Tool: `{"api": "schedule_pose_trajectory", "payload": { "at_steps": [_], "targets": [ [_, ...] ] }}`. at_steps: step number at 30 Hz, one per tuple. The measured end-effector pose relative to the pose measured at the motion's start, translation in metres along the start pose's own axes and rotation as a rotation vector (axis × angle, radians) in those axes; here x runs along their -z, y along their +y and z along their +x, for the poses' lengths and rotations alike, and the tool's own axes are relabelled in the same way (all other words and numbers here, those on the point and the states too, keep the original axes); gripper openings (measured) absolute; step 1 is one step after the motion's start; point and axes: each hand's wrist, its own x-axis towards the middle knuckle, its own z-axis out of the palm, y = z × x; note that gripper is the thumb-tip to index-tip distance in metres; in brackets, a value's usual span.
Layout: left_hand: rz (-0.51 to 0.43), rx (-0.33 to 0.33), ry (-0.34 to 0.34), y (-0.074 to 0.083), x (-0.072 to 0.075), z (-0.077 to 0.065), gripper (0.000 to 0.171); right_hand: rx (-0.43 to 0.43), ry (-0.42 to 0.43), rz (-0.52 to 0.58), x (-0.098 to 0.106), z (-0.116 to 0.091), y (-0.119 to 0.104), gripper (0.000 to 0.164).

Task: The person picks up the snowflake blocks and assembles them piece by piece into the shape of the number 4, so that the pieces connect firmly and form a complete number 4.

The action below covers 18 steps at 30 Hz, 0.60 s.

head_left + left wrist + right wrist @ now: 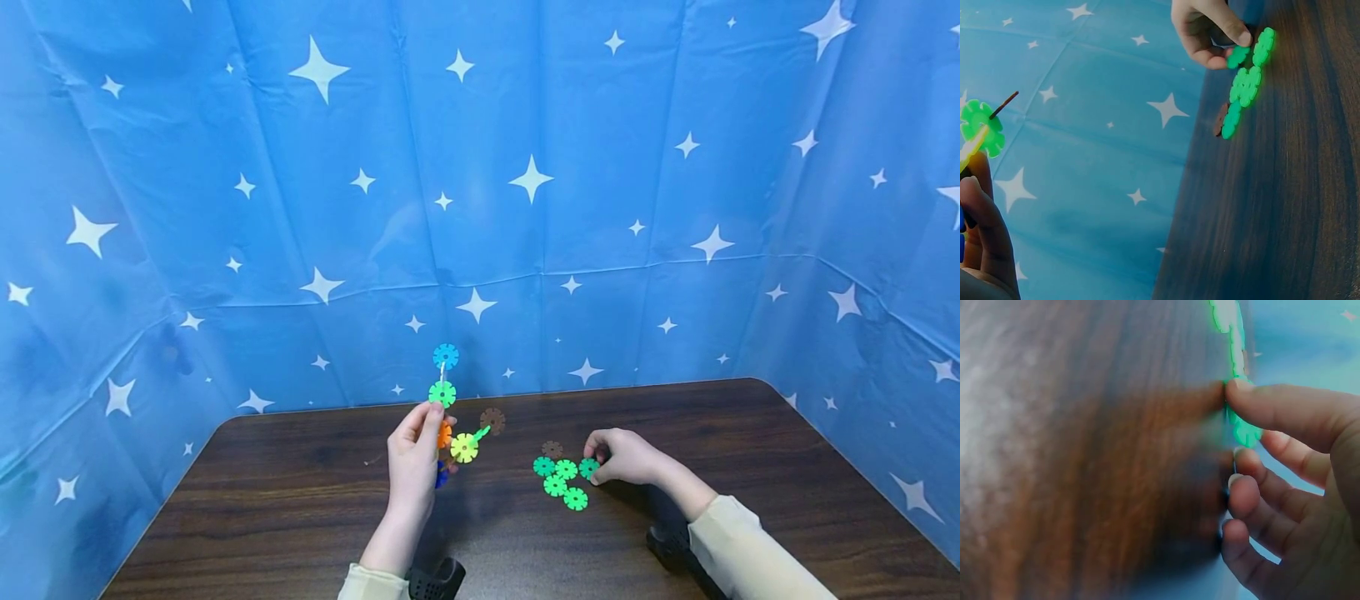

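In the head view my left hand [412, 454] grips a linked figure of notched interlocking discs, raised above the table. A blue disc [446, 357] tops it, with a green disc [442, 394] below by the thumb tip. To the side stick out a yellow disc [464, 448] and a brown disc [492, 421]; orange and dark blue discs are partly hidden by the hand. My right hand [628, 457] pinches a teal-green disc [589, 468] between thumb and fingers at the tabletop. Right beside it lie several loose green discs [555, 485].
A loose brown disc [552, 450] lies behind the green ones on the dark wooden table [300, 500]. Behind the table's far edge hangs a blue curtain [495, 233] with white stars, also closing in both sides.
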Motion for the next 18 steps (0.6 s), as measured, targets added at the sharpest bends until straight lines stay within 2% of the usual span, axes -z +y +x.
{"api": "schedule_pose_trajectory", "payload": {
  "at_steps": [8,10,14,18],
  "targets": [
    [-0.011,0.002,-0.002,-0.001,0.001,0.0,0.029,0.011,-0.048,0.132,0.012,0.006,-0.014,0.011],
    [-0.019,0.009,-0.012,0.005,0.001,-0.002,0.026,0.036,-0.03,0.166,0.017,0.009,-0.022,0.012],
    [-0.038,0.02,-0.021,0.006,0.0,-0.003,0.024,0.1,0.045,0.246,0.027,0.015,-0.045,0.019],
    [-0.035,0.0,-0.016,0.0,0.0,0.0,0.028,0.153,0.118,0.376,0.028,0.018,-0.07,0.019]
  ]
}}
